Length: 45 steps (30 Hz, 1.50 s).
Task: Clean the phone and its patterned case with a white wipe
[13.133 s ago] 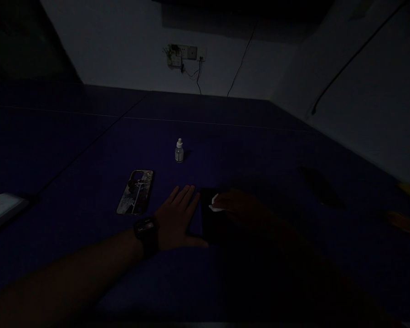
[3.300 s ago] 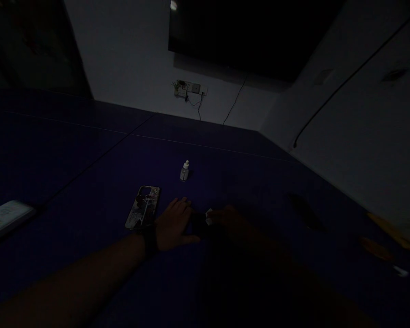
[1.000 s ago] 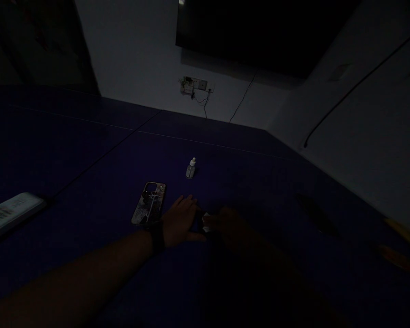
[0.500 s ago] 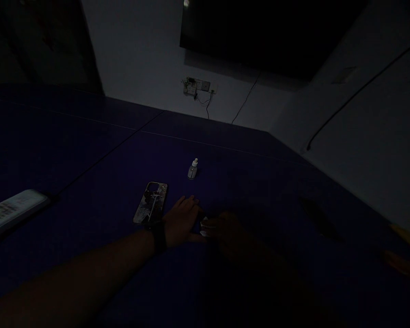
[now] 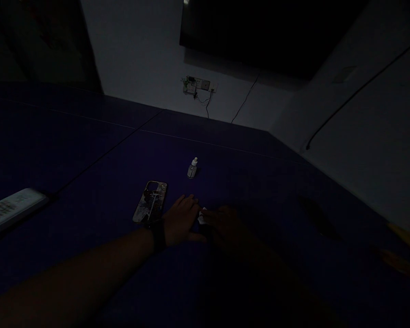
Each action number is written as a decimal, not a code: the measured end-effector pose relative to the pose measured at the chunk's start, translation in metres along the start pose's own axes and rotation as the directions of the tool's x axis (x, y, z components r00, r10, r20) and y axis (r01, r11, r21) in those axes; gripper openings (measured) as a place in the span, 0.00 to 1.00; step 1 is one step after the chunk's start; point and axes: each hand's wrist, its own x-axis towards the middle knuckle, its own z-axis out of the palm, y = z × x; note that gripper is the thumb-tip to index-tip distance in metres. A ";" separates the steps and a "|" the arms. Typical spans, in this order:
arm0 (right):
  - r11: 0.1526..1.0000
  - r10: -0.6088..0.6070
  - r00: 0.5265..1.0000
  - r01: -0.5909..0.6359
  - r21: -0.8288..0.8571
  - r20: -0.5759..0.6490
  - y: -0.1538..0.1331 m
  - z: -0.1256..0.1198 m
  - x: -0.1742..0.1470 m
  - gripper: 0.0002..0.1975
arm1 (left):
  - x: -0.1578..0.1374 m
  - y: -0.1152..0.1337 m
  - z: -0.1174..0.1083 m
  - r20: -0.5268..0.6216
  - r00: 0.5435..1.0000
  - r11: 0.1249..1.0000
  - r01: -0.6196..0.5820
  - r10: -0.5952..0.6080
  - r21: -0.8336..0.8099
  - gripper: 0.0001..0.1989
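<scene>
Pinching side: it's the right hand (image 5: 227,223), deep in shadow, its fingers looking closed on a small white scrap (image 5: 201,218), tissue by the look of it!
Flat side: left hand (image 5: 182,218) palm down, fingers laid forward nearly together, thumb swung out towards the right, dark strap (image 5: 159,234) round the wrist.
Scrap's spot: right between the two hands, well in from the far and right edges of the desk (image 5: 225,168); whatever lies beneath is too dark to call.
Scrap's feel: surely feather-light, soft and floppy, nothing to shatter, though thin paper could tear if dragged hard; damp or dry, can't tell.
Scrap's hold: best taken bunched, a folded wad under the fingertips; pinched by one loose corner, it would likely crumple and slip.
Bottle (image 5: 192,171): standing upright beyond the hands, towards the far edge, white top on, glass or plastic impossible to say.
Phone case (image 5: 150,202): flat, patterned side up, left of the left hand, its near end just beside the strap.
White box (image 5: 13,209): out over on the left of the desk, well apart from both hands.
</scene>
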 end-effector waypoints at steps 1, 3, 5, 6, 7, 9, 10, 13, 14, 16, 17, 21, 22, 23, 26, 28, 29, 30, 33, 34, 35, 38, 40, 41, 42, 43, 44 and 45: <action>1.000 -0.009 1.000 0.009 0.007 0.010 0.000 0.000 0.000 0.23 | 0.000 0.000 0.000 -0.002 1.000 1.000 -0.004 0.004 0.001 0.41; 0.996 -0.069 0.997 0.066 0.058 0.041 -0.001 -0.003 -0.001 0.21 | 0.000 -0.001 0.001 -0.006 1.000 1.000 -0.015 0.015 0.003 0.38; 0.987 -0.126 0.990 0.118 0.114 0.070 -0.001 -0.007 -0.004 0.20 | -0.001 -0.001 0.002 -0.007 1.000 1.000 -0.021 0.021 0.006 0.38; 0.984 -0.133 0.988 0.123 0.129 0.075 -0.001 -0.008 -0.005 0.20 | -0.001 -0.002 0.002 -0.006 1.000 1.000 -0.018 0.018 0.008 0.39; 0.985 -0.118 0.990 0.107 0.132 0.072 -0.001 -0.010 -0.005 0.20 | 0.000 -0.002 0.002 -0.006 1.000 1.000 -0.015 0.015 0.008 0.40; 0.993 -0.041 0.998 0.035 0.109 0.050 -0.001 -0.011 -0.005 0.21 | 0.000 -0.002 0.002 -0.004 1.000 1.000 -0.009 0.009 0.005 0.39; 0.995 -0.003 0.999 -0.001 0.096 0.039 -0.001 -0.011 -0.004 0.21 | 0.000 -0.002 0.002 -0.003 1.000 1.000 -0.007 0.007 0.003 0.39; 0.993 -0.010 0.999 0.006 0.114 0.035 -0.002 -0.011 -0.003 0.20 | 0.000 -0.002 0.001 0.001 1.000 1.000 -0.011 0.011 0.002 0.39; 0.989 -0.049 0.998 0.044 0.142 0.037 -0.002 -0.011 -0.004 0.20 | 0.000 -0.002 0.001 0.003 1.000 1.000 -0.012 0.012 0.004 0.38; 0.974 -0.120 0.992 0.109 0.197 0.042 -0.002 -0.013 -0.005 0.20 | 0.000 -0.001 0.001 0.004 1.000 1.000 -0.017 0.017 0.008 0.38; 0.969 -0.138 0.989 0.124 0.216 0.051 -0.001 -0.015 -0.006 0.20 | 0.000 -0.001 0.000 0.006 1.000 1.000 -0.018 0.018 0.009 0.38; 0.976 -0.096 0.985 0.066 0.207 0.140 0.012 -0.028 -0.017 0.16 | -0.001 -0.001 0.000 0.013 1.000 1.000 -0.008 0.008 -0.002 0.38; 0.981 -0.066 0.984 0.034 0.192 0.163 0.018 -0.033 -0.022 0.15 | -0.001 -0.001 0.000 0.009 1.000 1.000 -0.008 0.008 -0.007 0.38; 0.985 -0.031 0.984 -0.001 0.175 0.178 0.024 -0.038 -0.029 0.15 | -0.001 -0.001 0.000 0.004 1.000 1.000 -0.010 0.010 -0.012 0.38; 0.981 0.076 0.956 -0.123 0.150 0.284 0.043 -0.052 -0.050 0.18 | -0.001 -0.001 0.000 0.011 1.000 1.000 -0.012 0.012 -0.014 0.38; 0.969 0.161 0.933 -0.211 0.126 0.321 0.052 -0.059 -0.063 0.22 | -0.001 -0.001 -0.001 0.016 1.000 1.000 -0.009 0.010 -0.013 0.39; 0.964 0.192 0.926 -0.241 0.115 0.326 0.054 -0.061 -0.067 0.24 | -0.001 -0.002 -0.001 0.013 1.000 1.000 -0.012 0.013 -0.013 0.39; 0.960 0.211 0.922 -0.258 0.110 0.323 0.054 -0.061 -0.070 0.27 | -0.001 -0.002 -0.001 0.008 1.000 1.000 -0.016 0.016 -0.014 0.38; 0.963 0.195 0.935 -0.240 0.125 0.297 0.041 -0.056 -0.064 0.34 | -0.002 -0.002 -0.001 0.013 1.000 1.000 -0.016 0.017 -0.005 0.38; 0.968 0.163 0.944 -0.210 0.140 0.287 0.033 -0.052 -0.058 0.36 | -0.002 -0.002 0.000 0.015 1.000 1.000 -0.016 0.016 -0.001 0.38; 0.971 0.131 0.956 -0.177 0.159 0.264 0.024 -0.048 -0.051 0.38 | -0.002 -0.002 0.000 0.012 1.000 1.000 -0.017 0.017 0.002 0.38; 0.976 -0.042 0.968 -0.013 0.215 0.248 -0.001 -0.037 -0.029 0.40 | -0.002 -0.001 -0.001 -0.005 1.000 1.000 -0.022 0.022 0.007 0.37; 0.979 -0.069 0.971 0.022 0.203 0.228 -0.009 -0.034 -0.020 0.37 | -0.002 -0.001 -0.002 0.005 1.000 1.000 -0.015 0.015 0.009 0.36; 0.980 -0.062 0.972 0.017 0.197 0.226 -0.009 -0.034 -0.019 0.36 | -0.002 -0.001 -0.002 0.013 1.000 1.000 -0.013 0.013 0.008 0.36; 0.981 -0.045 0.973 0.000 0.195 0.227 -0.007 -0.036 -0.021 0.34 | -0.002 -0.001 -0.003 0.019 1.000 1.000 -0.014 0.013 0.008 0.36; 0.980 -0.021 0.973 -0.026 0.196 0.231 -0.003 -0.039 -0.024 0.31 | -0.002 -0.001 -0.003 0.020 1.000 1.000 -0.017 0.016 0.009 0.37; 0.979 0.005 0.971 -0.053 0.196 0.238 0.004 -0.043 -0.029 0.28 | -0.002 -0.001 -0.003 0.018 1.000 1.000 -0.021 0.021 0.014 0.37; 0.978 0.032 0.970 -0.080 0.194 0.241 0.011 -0.048 -0.034 0.24 | -0.002 -0.001 -0.003 0.016 1.000 0.999 -0.025 0.024 0.020 0.37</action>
